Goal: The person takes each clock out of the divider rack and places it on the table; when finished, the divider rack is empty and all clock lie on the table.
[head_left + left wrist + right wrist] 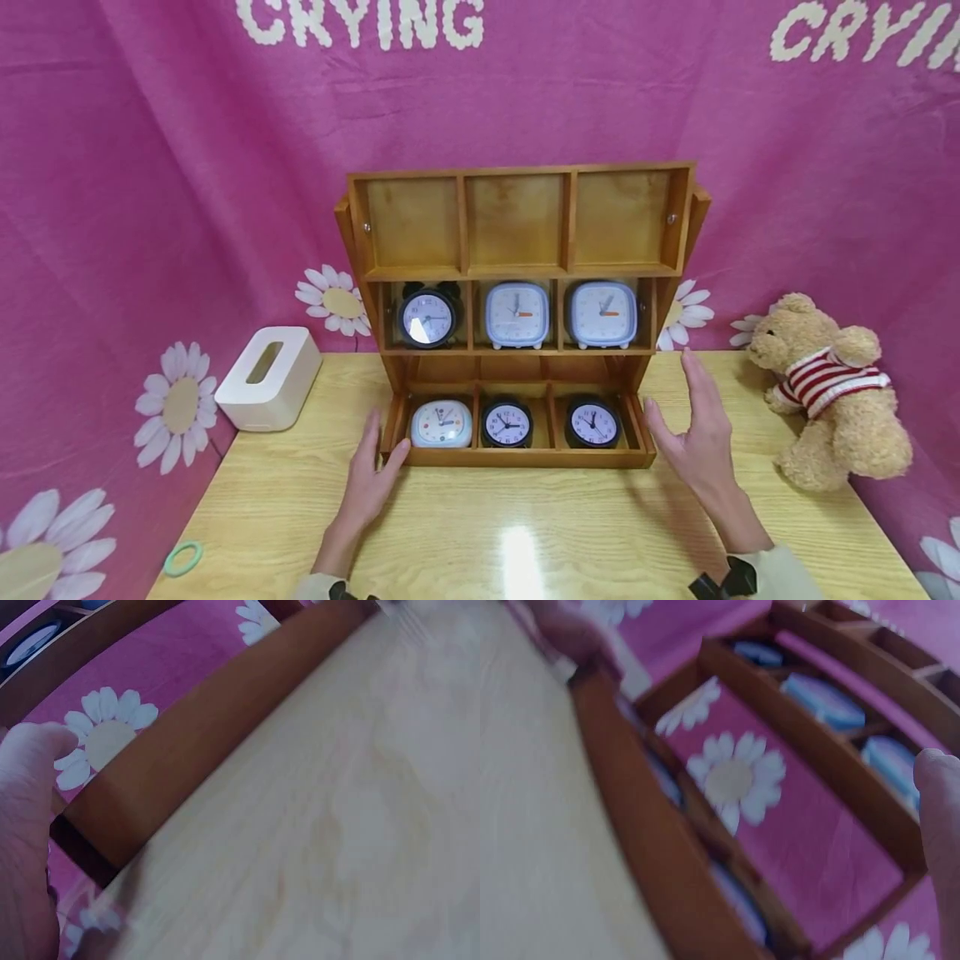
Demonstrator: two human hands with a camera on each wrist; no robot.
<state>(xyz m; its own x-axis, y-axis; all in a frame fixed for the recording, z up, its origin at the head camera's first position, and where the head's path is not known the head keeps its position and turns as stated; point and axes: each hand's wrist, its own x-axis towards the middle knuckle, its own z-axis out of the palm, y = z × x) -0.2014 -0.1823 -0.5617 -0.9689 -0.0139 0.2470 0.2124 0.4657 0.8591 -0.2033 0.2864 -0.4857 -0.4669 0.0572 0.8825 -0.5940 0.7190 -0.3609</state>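
Observation:
A wooden three-tier shelf with compartments stands on the table. Its middle tier holds a black twin-bell alarm clock and two blue-framed square clocks. Down in the bottom tier sit a light-blue oval clock and two round black clocks. My left hand is at the shelf's lower left corner, thumb by the front edge, fingers fairly straight along the side. Beside the lower right end, my right hand is spread, holding nothing. Both wrist views are partly blurred.
At the left stands a white tissue box, with a green ring nearer the table's front left. A teddy bear in a striped sweater sits at the right. Pink flowered cloth hangs behind the shelf.

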